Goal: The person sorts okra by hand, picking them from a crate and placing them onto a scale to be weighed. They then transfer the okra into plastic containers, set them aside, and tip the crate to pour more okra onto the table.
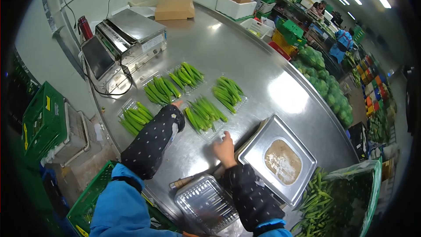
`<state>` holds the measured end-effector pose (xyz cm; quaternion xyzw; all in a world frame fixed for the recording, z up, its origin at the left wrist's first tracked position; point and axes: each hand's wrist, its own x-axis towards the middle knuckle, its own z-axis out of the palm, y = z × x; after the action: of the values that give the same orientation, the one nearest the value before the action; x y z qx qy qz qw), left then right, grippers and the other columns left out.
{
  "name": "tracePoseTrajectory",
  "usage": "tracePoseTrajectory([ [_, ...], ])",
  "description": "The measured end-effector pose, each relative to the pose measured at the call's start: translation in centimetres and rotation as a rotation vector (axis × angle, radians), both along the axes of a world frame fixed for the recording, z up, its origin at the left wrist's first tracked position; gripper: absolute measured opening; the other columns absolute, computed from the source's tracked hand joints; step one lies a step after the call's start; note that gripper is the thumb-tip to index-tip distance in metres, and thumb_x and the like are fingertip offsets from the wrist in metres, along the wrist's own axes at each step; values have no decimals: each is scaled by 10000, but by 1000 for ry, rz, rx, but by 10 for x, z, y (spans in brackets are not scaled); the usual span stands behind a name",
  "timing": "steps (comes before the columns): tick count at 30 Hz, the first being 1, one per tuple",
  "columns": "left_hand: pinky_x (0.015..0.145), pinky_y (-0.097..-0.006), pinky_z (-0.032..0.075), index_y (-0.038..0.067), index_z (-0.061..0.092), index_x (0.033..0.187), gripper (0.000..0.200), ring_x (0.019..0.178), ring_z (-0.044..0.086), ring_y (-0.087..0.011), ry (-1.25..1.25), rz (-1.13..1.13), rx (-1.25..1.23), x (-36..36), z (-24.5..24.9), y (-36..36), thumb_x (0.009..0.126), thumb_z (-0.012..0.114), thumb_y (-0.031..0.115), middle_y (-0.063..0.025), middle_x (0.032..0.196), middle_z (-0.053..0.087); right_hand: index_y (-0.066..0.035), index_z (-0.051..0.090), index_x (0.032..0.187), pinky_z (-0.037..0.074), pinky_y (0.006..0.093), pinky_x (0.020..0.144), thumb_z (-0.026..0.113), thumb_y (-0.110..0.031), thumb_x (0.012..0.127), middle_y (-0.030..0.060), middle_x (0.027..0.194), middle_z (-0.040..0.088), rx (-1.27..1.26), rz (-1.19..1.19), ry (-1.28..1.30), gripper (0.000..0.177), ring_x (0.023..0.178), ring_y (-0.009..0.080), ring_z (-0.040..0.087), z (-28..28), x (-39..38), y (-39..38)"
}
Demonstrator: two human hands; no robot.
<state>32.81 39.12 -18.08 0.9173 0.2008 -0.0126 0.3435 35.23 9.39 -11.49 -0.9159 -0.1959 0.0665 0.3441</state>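
Several clear trays of green okra lie on the steel table (pixel 258 74). My left hand (pixel 177 103) reaches between the okra tray (pixel 162 90) and the nearer tray (pixel 204 113); the dark dotted sleeve hides most of it, and its grip cannot be made out. Just below the nearer tray is my right hand (pixel 224 150), its fingers apart and nothing held, beside the tray's near edge. Another okra tray (pixel 227 93) sits to the right, one (pixel 136 117) to the left of my left sleeve, and one (pixel 187 75) farther back.
A metal pan (pixel 310 160) rests on the right; stacked empty clear trays (pixel 206 202) are at the near edge. Loose okra (pixel 318 202) fills a lined crate at lower right. A wrapping machine (pixel 131 30) and cardboard box (pixel 174 8) stand behind. A person (pixel 342 44) is far off.
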Motion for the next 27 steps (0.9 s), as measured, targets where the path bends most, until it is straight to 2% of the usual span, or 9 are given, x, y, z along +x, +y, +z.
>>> tracePoseTrajectory([
  [2,1004,-384,366,44,542,1192,553,1143,489,-336,-226,251,172,-31,55,-70,651,656,54,-183,1245,511,14,462,1200,489,339,689,638,-86,773,167,962,576,245,238,-142,473,775,276,604,55,-39,-31],
  [4,877,-415,433,30,576,1082,379,1013,539,-361,-617,-44,145,-72,110,-117,712,642,83,-201,1129,563,-16,588,1031,467,336,666,639,-55,770,156,919,596,129,441,82,269,810,270,597,115,-79,-76],
  [7,849,-414,438,64,632,979,275,953,578,-323,73,-727,-87,-131,175,-181,769,647,240,-140,986,631,-39,580,1071,418,410,873,627,-160,771,140,1042,594,79,860,114,327,995,304,548,157,-127,-148],
  [10,931,-424,354,90,645,835,271,931,564,-213,-393,-920,126,-198,152,-220,720,685,333,-39,863,613,-49,551,1142,354,451,960,664,-211,719,165,1141,549,-51,922,138,467,1107,337,474,122,-177,-218],
  [14,955,-465,317,110,633,805,229,917,546,-188,-289,-1024,400,-219,139,-230,711,670,314,-12,797,574,-96,478,1283,257,438,1060,696,-222,674,162,1294,459,-208,1001,-35,659,1216,336,391,73,-189,-256],
  [15,952,-469,321,111,632,806,203,906,548,-186,-320,-1022,394,-223,149,-235,715,658,291,-7,795,573,-51,579,1088,391,362,915,503,-132,814,89,1145,560,-215,1081,-304,296,1078,240,510,102,-175,-243],
  [21,924,-476,348,118,632,771,116,843,566,-188,-419,-1065,506,-242,133,-239,711,642,216,-8,763,571,1,535,931,410,341,849,493,-121,758,104,904,499,-132,1014,-663,215,917,251,498,54,-177,-239],
  [22,912,-476,358,119,629,764,96,824,571,-189,-466,-1037,519,-244,136,-241,703,644,192,-15,749,569,-14,522,894,417,341,810,497,-123,752,99,882,487,-149,1092,-313,181,885,248,497,81,-172,-234],
  [27,720,-411,409,118,598,775,198,705,552,-235,-452,-1125,359,-236,178,-256,583,643,97,-42,698,531,-50,554,805,420,354,781,499,-136,746,75,810,483,-82,1069,-404,118,854,240,503,89,-179,-246],
])
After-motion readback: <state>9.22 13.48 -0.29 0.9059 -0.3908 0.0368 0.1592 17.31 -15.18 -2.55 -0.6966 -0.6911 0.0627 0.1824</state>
